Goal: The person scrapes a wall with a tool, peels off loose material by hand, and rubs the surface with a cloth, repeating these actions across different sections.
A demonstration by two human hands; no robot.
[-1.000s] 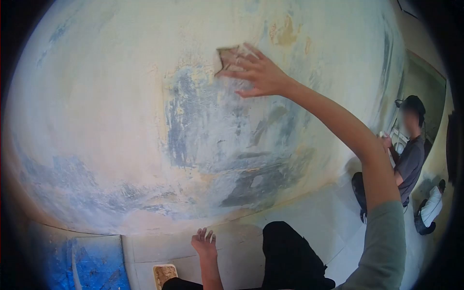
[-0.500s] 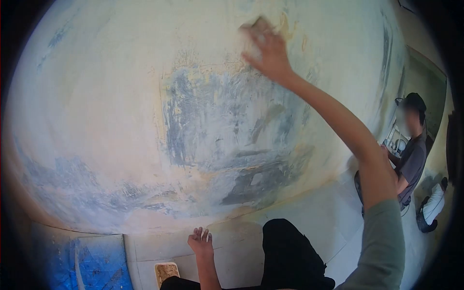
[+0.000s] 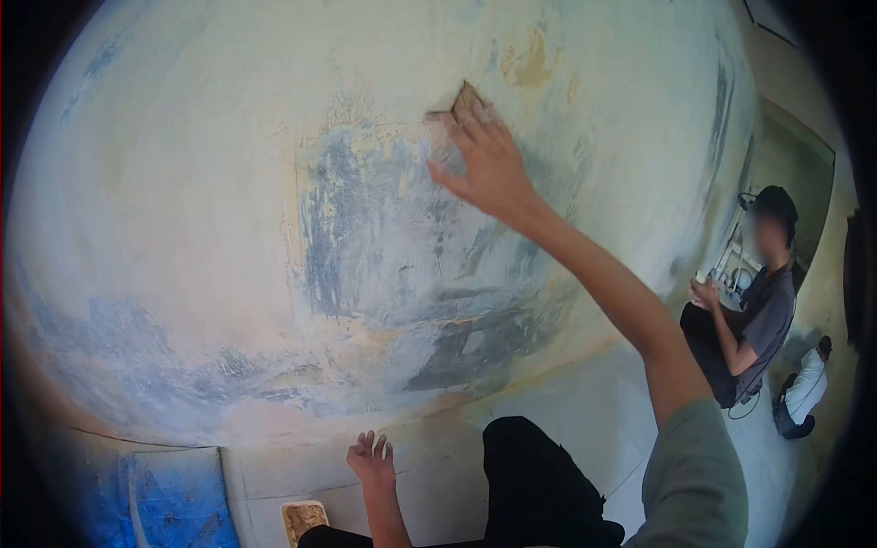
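Note:
My right hand (image 3: 489, 169) is raised against the patchy cream and grey-blue wall (image 3: 210, 183). Under its fingertips is a brown folded piece of sandpaper (image 3: 465, 95), whose pointed corner and dark edge stick out beyond the fingers. The rest of the sheet is hidden by the hand. Low down near the foot of the wall, my left hand (image 3: 372, 459) holds nothing; its fingers are apart and slightly bent. A yellowish patch (image 3: 530, 62) marks the wall above and right of my right hand.
A small tub (image 3: 303, 521) of brown material stands on the floor left of my left forearm. Blue sheeting (image 3: 178, 498) lies at lower left. On the right sits a person in a dark cap (image 3: 767, 310), and another person in white (image 3: 806, 388) is farther back.
My right hand has moved down and slightly left across the wall with the sandpaper. My left hand stays low. The seated person's hands now show more, raised in front of the body.

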